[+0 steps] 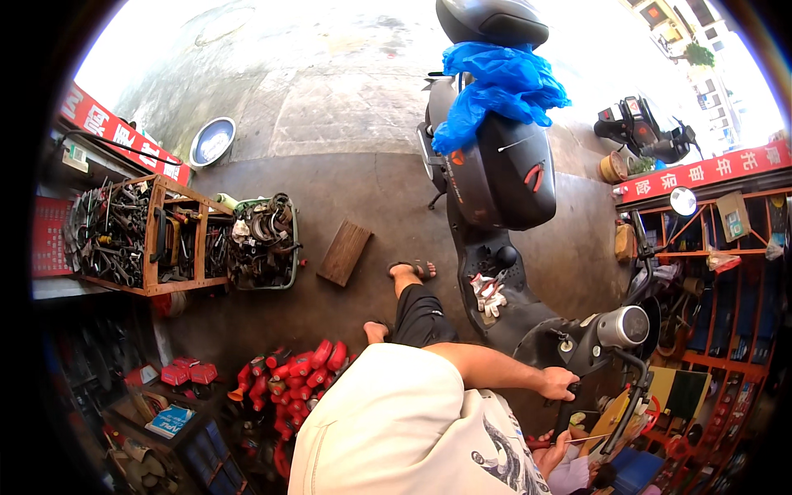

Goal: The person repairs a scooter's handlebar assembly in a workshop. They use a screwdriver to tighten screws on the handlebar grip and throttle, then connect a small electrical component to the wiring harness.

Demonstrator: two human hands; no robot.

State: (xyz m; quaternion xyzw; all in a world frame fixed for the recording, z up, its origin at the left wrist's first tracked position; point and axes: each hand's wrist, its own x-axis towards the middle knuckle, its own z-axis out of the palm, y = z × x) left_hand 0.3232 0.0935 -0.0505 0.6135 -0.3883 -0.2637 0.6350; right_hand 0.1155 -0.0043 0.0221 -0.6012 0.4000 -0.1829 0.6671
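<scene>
My left hand [558, 384] is closed around the black handlebar [564, 417] of a dark electric scooter [513, 186], with my bare forearm stretched across to it. Lower down, my right hand [551, 455] is closed beside the same bar. A thin metal shaft and a red handle show there, like a screwdriver [587, 438]; part of the hand is hidden by my shirt. White gloves [490, 299] with a plier-like tool on top lie on the scooter's footboard. Red-handled pliers [535, 176] and a slim tool [513, 146] rest on the seat, below a crumpled blue plastic bag [500, 87].
A wooden block [345, 252] lies on the floor left of my feet. Beyond it stand a rack of tools [151, 235] and a green-rimmed basket of parts [264, 243]. Red bottles [297, 379] crowd behind me. Orange shelving [726, 363] and another scooter [645, 130] are on the right.
</scene>
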